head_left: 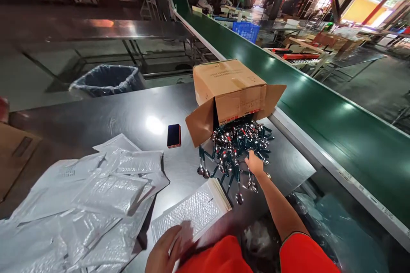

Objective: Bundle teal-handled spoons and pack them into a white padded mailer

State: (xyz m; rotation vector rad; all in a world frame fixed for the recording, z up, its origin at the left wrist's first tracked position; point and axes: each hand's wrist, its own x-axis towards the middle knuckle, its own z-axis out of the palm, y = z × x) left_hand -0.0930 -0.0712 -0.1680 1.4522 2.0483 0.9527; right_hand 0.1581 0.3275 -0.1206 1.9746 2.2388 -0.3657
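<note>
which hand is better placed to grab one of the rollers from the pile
Right. The right hand is already stretched out onto the rollers spilling from the box, while the left hand rests on the bubble mailer near the body.

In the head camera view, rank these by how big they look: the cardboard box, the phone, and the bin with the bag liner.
1. cardboard box
2. bin, farther off, so its true size is unsure
3. phone
</note>
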